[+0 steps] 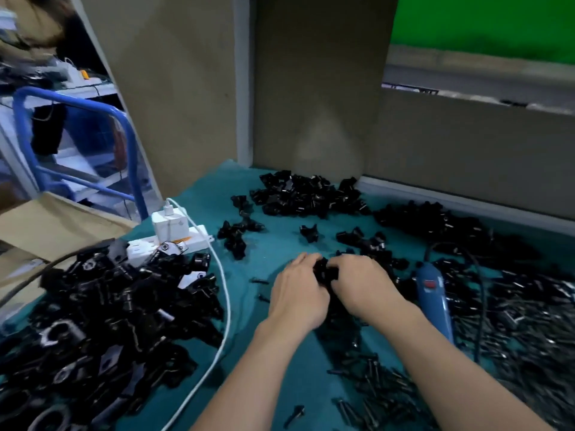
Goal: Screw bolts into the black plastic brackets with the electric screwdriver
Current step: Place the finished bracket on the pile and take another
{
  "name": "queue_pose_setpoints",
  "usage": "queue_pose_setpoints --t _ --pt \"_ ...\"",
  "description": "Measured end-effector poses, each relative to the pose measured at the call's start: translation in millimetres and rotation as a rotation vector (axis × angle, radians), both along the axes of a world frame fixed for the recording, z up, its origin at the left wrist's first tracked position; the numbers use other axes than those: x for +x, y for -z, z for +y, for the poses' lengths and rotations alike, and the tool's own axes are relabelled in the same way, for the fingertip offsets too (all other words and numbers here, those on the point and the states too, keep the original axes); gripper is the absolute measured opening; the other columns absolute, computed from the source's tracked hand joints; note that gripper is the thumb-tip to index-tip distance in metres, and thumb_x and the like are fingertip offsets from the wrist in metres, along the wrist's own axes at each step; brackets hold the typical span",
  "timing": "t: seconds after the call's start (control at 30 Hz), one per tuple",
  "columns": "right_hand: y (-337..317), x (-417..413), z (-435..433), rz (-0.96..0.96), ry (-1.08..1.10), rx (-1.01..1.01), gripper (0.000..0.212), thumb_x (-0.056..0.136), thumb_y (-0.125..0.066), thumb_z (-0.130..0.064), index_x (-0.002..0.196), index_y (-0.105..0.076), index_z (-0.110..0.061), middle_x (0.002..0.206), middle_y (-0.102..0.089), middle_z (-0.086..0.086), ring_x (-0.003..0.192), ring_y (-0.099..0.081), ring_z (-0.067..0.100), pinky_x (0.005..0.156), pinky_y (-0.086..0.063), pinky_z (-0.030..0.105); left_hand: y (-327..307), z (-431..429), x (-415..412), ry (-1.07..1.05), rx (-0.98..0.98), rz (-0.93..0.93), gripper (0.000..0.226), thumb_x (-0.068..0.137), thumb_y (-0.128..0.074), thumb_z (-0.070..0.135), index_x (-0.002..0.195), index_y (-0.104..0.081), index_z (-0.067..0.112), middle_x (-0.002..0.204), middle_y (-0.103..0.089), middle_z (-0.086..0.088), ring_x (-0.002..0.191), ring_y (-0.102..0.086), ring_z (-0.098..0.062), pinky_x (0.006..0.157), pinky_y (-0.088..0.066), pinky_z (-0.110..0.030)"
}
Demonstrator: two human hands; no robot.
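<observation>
At the far left, beyond a teal-covered counter (273,244), a blue metal cart frame (132,157) stands behind a cardboard box (46,225). On the counter's left side, a large heap of black plastic brackets (109,306) spreads toward the near edge. It reaches a white power strip (183,242) with a white charger (169,225) plugged into it. A white cable (224,306) curves from the charger down past the heap. At centre, a person's left hand (298,293) and right hand (364,284) meet over a single black bracket (325,272). The fingers (303,259) of both hands are curled in and grip it from either side, just above the counter. More brackets lie in a back heap (305,194) against a brown cardboard panel (311,88). Just right of the right wrist, the blue electric screwdriver (434,293) lies flat on the counter, with its dark cord (479,293) looping behind it. Loose black bolts (529,321) cover the counter's right side, and others (373,384) are scattered between the forearms.
</observation>
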State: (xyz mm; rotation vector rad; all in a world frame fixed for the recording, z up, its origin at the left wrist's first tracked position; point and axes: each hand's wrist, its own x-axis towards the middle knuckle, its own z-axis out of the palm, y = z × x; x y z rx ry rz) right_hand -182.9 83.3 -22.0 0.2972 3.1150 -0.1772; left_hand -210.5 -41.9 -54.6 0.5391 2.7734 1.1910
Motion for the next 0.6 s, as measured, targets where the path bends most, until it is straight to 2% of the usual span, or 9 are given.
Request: queue_pose_setpoints --t 0.1,0.17,0.2,0.27,0.33,0.37,0.47,0.53,0.6 --pt "6 14 12 0.139 0.063 -0.259 0.023 0.093 -0.065 -0.013 0.106 -0.074 -0.029 0.095 -0.071 -0.006 0.094 -0.063 0.02 0.075 -0.046 0.03 8 6 -1 0.028 -0.019 0.077 0.039 0.095 -0.057 0.012 0.122 -0.067 0.038 0.119 -0.064 0.014 0.11 -0.058 -0.015 0.084 -0.046 -0.028" --pt "4 25 13 0.297 0.139 -0.474 0.019 0.095 -0.066 -0.016 0.098 -0.074 -0.032 0.084 -0.069 -0.017 0.08 -0.065 0.007 0.068 -0.049 0.022 9 5 1 -0.011 -0.006 0.088 0.036 0.097 -0.059 0.016 0.125 -0.069 0.037 0.124 -0.068 0.012 0.111 -0.061 -0.016 0.088 -0.051 -0.03" --pt "2 32 12 0.374 0.198 -0.634 0.019 0.097 -0.066 -0.016 0.096 -0.074 -0.033 0.083 -0.07 -0.017 0.077 -0.067 0.004 0.067 -0.051 0.02 9 4 2 -0.036 0.012 0.1 0.037 0.098 -0.061 0.018 0.129 -0.068 0.036 0.129 -0.067 0.011 0.116 -0.061 -0.016 0.096 -0.051 -0.031" --pt "-4 46 11 0.472 0.304 -1.131 0.026 0.099 -0.063 -0.005 0.1 -0.076 -0.028 0.088 -0.073 -0.009 0.076 -0.07 0.006 0.07 -0.06 0.029 4 2 8 -0.036 0.085 0.184 0.043 0.098 -0.064 0.021 0.137 -0.062 0.038 0.137 -0.063 0.014 0.127 -0.055 -0.01 0.108 -0.042 -0.026" --pt "-8 64 10 0.428 0.299 -1.603 0.038 0.097 -0.057 0.012 0.115 -0.072 -0.018 0.087 -0.068 0.004 0.077 -0.07 0.016 0.068 -0.061 0.031 -3 5 21 0.043 0.187 0.285 0.048 0.096 -0.062 0.023 0.14 -0.058 0.042 0.133 -0.06 0.023 0.128 -0.051 0.0 0.107 -0.035 -0.016" --pt "-9 72 12 0.397 0.287 -1.695 0.042 0.096 -0.055 0.016 0.122 -0.068 -0.014 0.085 -0.063 0.007 0.078 -0.068 0.02 0.068 -0.061 0.03 -5 7 30 0.093 0.242 0.291 0.049 0.095 -0.058 0.023 0.139 -0.057 0.044 0.129 -0.059 0.03 0.125 -0.05 0.006 0.105 -0.033 -0.009" --pt "-12 88 19 0.351 0.282 -1.696 0.039 0.096 -0.057 0.015 0.126 -0.062 -0.01 0.09 -0.063 0.014 0.077 -0.069 0.021 0.067 -0.06 0.028 -4 12 48 0.165 0.41 0.187 0.049 0.088 -0.051 0.025 0.13 -0.066 0.043 0.121 -0.057 0.045 0.125 -0.049 0.015 0.106 -0.035 -0.006" --pt "-14 93 23 0.337 0.273 -1.685 0.033 0.098 -0.059 0.01 0.126 -0.058 -0.007 0.087 -0.069 0.015 0.071 -0.07 0.02 0.063 -0.059 0.027 -6 15 52 0.19 0.524 0.021 0.043 0.083 -0.057 0.035 0.122 -0.073 0.039 0.127 -0.061 0.038 0.126 -0.054 0.009 0.111 -0.042 -0.021" --pt "-14 95 26 0.326 0.261 -1.636 0.03 0.098 -0.06 0.007 0.125 -0.056 -0.006 0.082 -0.071 0.015 0.068 -0.069 0.019 0.062 -0.059 0.026 -9 18 52 0.269 0.616 -0.163 0.034 0.082 -0.063 0.042 0.113 -0.076 0.042 0.127 -0.067 0.025 0.122 -0.062 -0.001 0.108 -0.049 -0.037"
